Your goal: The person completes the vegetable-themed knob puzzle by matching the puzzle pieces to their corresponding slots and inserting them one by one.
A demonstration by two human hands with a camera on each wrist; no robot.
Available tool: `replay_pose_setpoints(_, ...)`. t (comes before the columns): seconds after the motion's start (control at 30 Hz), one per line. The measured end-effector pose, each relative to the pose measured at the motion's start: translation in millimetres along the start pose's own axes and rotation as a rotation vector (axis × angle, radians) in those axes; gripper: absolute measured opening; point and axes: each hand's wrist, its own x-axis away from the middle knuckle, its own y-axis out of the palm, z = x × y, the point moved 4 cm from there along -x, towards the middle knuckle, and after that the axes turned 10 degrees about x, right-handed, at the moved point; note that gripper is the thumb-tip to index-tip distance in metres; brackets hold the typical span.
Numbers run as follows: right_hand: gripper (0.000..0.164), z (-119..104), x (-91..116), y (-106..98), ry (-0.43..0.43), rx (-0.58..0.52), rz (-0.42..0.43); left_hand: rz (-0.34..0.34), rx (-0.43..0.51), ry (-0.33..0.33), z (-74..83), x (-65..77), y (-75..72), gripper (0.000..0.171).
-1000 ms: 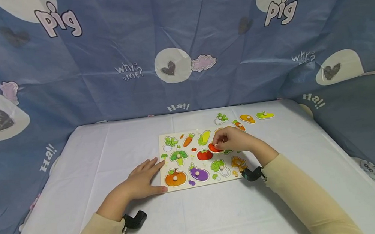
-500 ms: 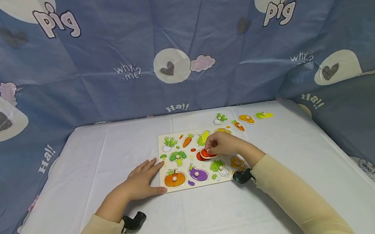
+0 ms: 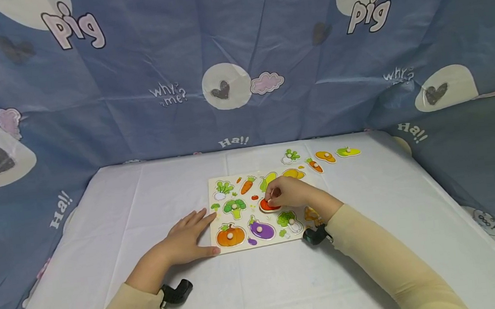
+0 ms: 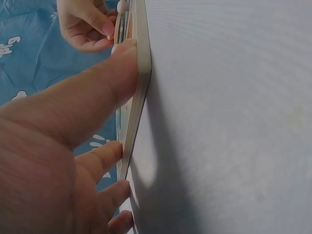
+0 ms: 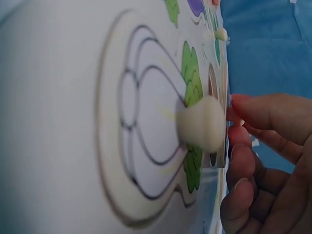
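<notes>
One flat, red tomato puzzle piece with a pale rim [image 3: 269, 206] sits pinched from above by the thumb and fingertips of my right hand [image 3: 290, 191], over the middle of the white, picture-printed puzzle board [image 3: 252, 212]. I cannot tell whether it lies fully flush. To do this well, I judge, I should hold it level, turn it slightly until its outline agrees with its place, and only then press. My left hand [image 3: 188, 239] lies with fingers spread wide, thumb on the board's near left corner, which should stop it sliding. My right hand should clear the pale round knob [image 5: 204, 124] of the green-and-white cabbage piece [image 3: 286, 217], just nearer me. Past the board's left and near edges, the white cloth-covered worktop [image 3: 144, 199] offers open room, so withdrawing toward me looks easiest. Beyond the far edge, toward the right, the green-leaved white radish piece [image 3: 291, 156] and orange carrot piece [image 3: 315, 166] crowd that way out.
</notes>
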Motion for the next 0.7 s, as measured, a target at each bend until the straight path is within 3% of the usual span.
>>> replay_pose_setpoints(0.7,0.006,-5.0,-5.3,4.0,0.049,0.069,-0.003,-0.001,0.002,-0.004,1.6,0.0,-0.6,0.097)
